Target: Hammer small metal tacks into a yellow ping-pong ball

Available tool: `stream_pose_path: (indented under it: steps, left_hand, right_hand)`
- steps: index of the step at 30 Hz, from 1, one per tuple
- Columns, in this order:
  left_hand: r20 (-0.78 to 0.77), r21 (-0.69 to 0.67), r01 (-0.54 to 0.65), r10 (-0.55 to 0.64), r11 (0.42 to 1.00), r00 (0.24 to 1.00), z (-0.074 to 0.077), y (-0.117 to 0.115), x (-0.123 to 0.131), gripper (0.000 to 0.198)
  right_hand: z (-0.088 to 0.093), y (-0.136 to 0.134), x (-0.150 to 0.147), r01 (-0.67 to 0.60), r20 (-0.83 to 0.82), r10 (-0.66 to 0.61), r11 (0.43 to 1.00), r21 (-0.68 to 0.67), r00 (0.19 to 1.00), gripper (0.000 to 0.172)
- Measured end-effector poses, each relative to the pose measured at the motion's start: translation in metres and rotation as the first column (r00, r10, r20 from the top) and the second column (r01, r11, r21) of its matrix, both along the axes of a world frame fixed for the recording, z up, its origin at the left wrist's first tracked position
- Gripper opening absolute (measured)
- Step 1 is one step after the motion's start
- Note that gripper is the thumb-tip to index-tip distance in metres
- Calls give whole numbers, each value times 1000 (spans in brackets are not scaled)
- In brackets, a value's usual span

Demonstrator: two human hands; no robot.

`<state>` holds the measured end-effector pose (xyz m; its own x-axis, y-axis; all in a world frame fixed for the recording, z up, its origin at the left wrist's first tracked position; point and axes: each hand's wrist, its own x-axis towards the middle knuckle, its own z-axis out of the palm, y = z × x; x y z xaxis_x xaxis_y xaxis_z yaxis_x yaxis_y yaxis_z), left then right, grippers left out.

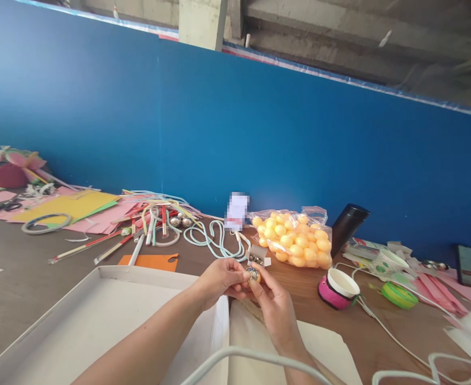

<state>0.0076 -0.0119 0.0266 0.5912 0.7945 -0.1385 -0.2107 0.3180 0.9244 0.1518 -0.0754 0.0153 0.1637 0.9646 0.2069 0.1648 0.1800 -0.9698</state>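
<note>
In the middle of the head view, my left hand point(223, 280) and my right hand point(273, 302) pinch a small orange ball point(254, 275) between them. Shiny silver thumbtack-like heads cover part of its surface. Fingers hide some of the ball. Just beyond the fingertips stands a small open white box point(256, 256) with shiny metal bits inside. Behind it lies a clear plastic bag point(295, 238) full of yellow-orange balls like those for table tennis. To the left, several silver-covered balls point(181, 220) rest among coloured strips.
A shallow white tray point(99, 326) lies under my left arm. A pink-and-white cup point(339, 289), black bottle point(350, 224), green tape roll point(399, 295) and phone point(467, 266) stand or lie right. Pale cord point(219, 243), coloured paper point(67, 206) and scissors point(2, 206) are left. A blue panel point(235, 123) closes the back.
</note>
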Motion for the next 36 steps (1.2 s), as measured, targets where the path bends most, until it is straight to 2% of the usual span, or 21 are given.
stream_pose_path:
  steps: [5,10,24,29,33,36]
  left_hand:
    - [120,-37,16,-11,999,993,-2,3,-2,27]
    - [105,-39,-16,20,999,994,-6,5,-1,30]
    - [-60,56,-4,7,998,998,0,-3,1,41]
    - [-12,29,17,-17,999,1000,4,-6,3,44]
    - [70,26,31,-32,999,997,4,-8,4,42]
    - [93,9,26,-27,1000,995,4,-8,3,40]
  right_hand:
    - [8,-2,-6,-37,-148,34,999,-12,988,49]
    - [10,-3,-9,-72,-267,66,997,-14,962,52]
    - [9,-5,-7,-48,-278,37,998,-33,960,54]
    - [10,-5,-5,-42,-240,32,998,-37,970,50]
    - [11,-5,-7,15,-202,-19,1000,-24,979,49]
    - [9,-3,-8,13,-212,-18,1000,-25,977,50]
